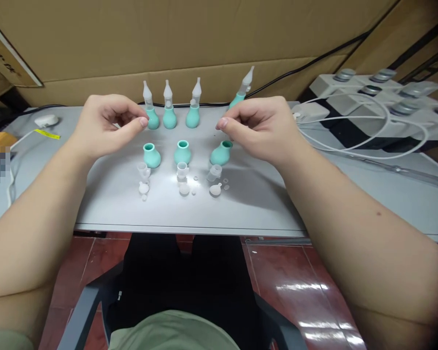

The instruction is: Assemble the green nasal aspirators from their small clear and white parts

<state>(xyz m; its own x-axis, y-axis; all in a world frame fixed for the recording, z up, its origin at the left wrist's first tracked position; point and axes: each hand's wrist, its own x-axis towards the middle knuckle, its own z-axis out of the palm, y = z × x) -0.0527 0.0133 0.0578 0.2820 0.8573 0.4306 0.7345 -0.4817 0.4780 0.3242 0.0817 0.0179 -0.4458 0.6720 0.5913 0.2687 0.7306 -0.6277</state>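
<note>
My left hand point(111, 121) is closed, thumb and fingertips brought together right beside the leftmost assembled nasal aspirator point(152, 116); whether they touch it, or hold anything small, I cannot tell. My right hand point(259, 124) is also closed in a pinch, above the table and in front of a tilted aspirator point(246, 82) whose bulb it partly covers. Whatever its fingertips hold, if anything, is hidden. Two more aspirators, a middle one point(169, 116) and another point(193, 115), stand upright between my hands. Nearer me are three open teal bulbs: left point(152, 156), centre point(182, 153) and right point(221, 154).
Before the bulbs lie clear plastic cups point(182, 169), white caps point(215, 190) and tiny rings point(226, 181) on the grey table point(113, 209). White cables point(383, 116) and grey boxes with metal knobs point(345, 75) sit right; a white device point(46, 120) lies left. Cardboard point(204, 39) walls the back.
</note>
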